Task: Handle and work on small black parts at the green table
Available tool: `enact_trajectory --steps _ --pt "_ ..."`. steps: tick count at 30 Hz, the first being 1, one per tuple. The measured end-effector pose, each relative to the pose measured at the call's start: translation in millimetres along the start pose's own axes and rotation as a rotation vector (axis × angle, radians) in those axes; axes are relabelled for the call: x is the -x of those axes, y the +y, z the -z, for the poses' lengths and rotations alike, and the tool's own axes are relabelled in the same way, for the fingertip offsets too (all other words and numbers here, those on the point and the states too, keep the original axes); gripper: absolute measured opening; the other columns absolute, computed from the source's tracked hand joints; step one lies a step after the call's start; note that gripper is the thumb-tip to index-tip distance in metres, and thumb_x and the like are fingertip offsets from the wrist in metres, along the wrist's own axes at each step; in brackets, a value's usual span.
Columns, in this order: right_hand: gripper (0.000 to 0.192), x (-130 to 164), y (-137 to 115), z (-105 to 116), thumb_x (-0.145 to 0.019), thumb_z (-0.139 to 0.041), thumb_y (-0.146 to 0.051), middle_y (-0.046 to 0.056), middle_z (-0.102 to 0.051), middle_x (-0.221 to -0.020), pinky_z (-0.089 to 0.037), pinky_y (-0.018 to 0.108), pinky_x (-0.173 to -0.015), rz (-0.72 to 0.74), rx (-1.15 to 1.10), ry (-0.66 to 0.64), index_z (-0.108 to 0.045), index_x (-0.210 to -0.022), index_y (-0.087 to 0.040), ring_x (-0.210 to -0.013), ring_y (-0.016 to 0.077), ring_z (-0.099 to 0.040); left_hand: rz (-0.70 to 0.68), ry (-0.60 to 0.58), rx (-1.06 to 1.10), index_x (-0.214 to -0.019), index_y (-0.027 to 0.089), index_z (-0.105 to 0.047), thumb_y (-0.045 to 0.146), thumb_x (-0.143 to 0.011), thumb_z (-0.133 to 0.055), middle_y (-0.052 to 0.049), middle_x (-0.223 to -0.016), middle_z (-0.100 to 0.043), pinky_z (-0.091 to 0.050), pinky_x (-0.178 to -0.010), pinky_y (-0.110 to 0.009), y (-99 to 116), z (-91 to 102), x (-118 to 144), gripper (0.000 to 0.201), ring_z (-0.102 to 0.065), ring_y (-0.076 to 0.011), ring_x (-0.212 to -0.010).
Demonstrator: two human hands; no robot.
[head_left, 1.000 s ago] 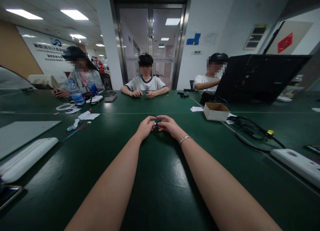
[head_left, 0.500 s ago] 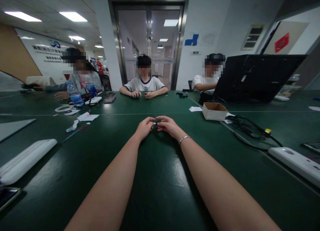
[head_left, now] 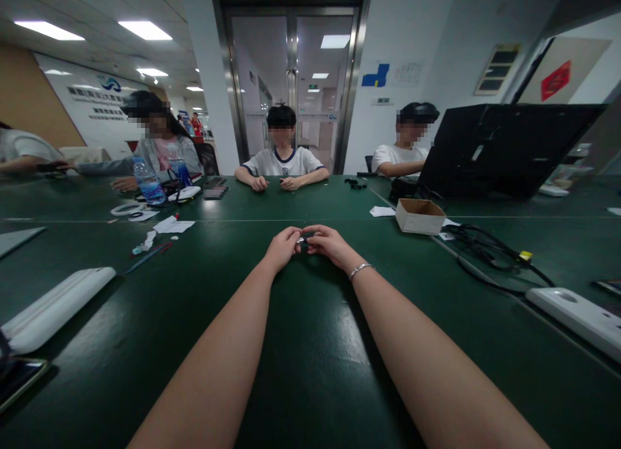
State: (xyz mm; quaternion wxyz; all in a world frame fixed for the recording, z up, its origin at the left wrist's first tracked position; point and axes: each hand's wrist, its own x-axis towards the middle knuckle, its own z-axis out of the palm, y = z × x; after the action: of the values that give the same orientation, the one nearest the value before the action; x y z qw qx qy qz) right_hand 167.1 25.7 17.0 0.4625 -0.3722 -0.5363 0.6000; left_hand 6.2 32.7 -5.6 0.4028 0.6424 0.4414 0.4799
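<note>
Both my hands meet over the middle of the dark green table (head_left: 310, 371). My left hand (head_left: 283, 247) is closed, its fingertips pinching one end of a small dark object with a shiny silvery part (head_left: 303, 240). From the other side my right hand (head_left: 328, 243), with a silver bracelet (head_left: 361, 268) at the wrist, grips the same object between thumb and fingers. Most of the object is covered by my fingers, so its kind cannot be made out.
To the right are an open cardboard box (head_left: 420, 217), black cables (head_left: 490, 248), a white power strip (head_left: 572, 313) and a black monitor (head_left: 509, 151). On the left lie a white case (head_left: 61, 310), a phone (head_left: 22, 379), paper scraps (head_left: 173, 225) and a water bottle (head_left: 149, 182). Several people sit around.
My hands stay together on the small object, and slightly more of its silvery part shows. Across the table, a person's hands have moved apart. The view has shifted a little left.
</note>
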Motion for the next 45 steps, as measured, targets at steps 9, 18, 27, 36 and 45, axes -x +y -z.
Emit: enact_trajectory --steps 9,18,27,36,45 --pt "0.025 -3.2 2.7 2.4 -0.076 -0.059 0.003 0.002 -0.066 -0.073 -0.056 0.018 -0.05 0.007 0.003 -0.015 -0.064 -0.095 -0.014 -0.052 0.0089 -0.061 0.016 -0.022 0.011 -0.095 0.015 -0.063 0.039 -0.087 -0.043 0.001 -0.059 -0.055 -0.037 -0.05 -0.022 0.9 -0.3 0.0 0.032 -0.049 -0.0113 -0.052" --pt "0.027 -1.0 2.2 4.2 -0.076 -0.059 0.001 0.002 -0.066 -0.074 -0.055 0.018 -0.052 0.009 -0.008 -0.037 -0.064 -0.097 -0.014 -0.053 0.0091 -0.062 -0.004 -0.024 0.001 -0.093 0.015 -0.062 0.039 -0.087 -0.044 0.0 -0.061 -0.056 -0.039 -0.051 -0.022 3.0 -1.0 1.2 0.03 -0.05 -0.0108 -0.052" --pt "0.026 -2.0 1.8 2.3 -0.077 -0.057 0.003 0.002 -0.066 -0.073 -0.055 0.018 -0.05 0.004 -0.014 -0.015 -0.064 -0.095 -0.014 -0.051 0.0092 -0.061 -0.006 -0.021 0.014 -0.093 0.016 -0.062 0.038 -0.085 -0.048 0.001 -0.06 -0.056 -0.038 -0.05 -0.021 0.6 -0.1 -0.9 0.028 -0.049 -0.0103 -0.051" --pt "0.025 -1.2 1.5 2.5 -0.077 -0.06 0.001 0.001 -0.066 -0.072 -0.056 0.019 -0.051 0.003 -0.004 -0.019 -0.064 -0.095 -0.014 -0.052 0.0093 -0.062 0.013 0.0 0.014 -0.094 0.015 -0.063 0.031 -0.083 -0.05 0.001 -0.061 -0.056 -0.037 -0.05 -0.021 -0.3 0.6 -0.6 0.023 -0.049 -0.01 -0.051" --pt "0.025 -0.8 1.4 2.2 -0.077 -0.06 0.002 0.002 -0.066 -0.074 -0.055 0.018 -0.051 0.0 0.007 -0.014 -0.063 -0.096 -0.014 -0.053 0.009 -0.062 0.053 -0.016 0.03 -0.096 0.015 -0.061 0.024 -0.081 -0.048 0.001 -0.063 -0.058 -0.039 -0.052 -0.02 1.8 1.3 0.1 0.022 -0.05 -0.009 -0.052"
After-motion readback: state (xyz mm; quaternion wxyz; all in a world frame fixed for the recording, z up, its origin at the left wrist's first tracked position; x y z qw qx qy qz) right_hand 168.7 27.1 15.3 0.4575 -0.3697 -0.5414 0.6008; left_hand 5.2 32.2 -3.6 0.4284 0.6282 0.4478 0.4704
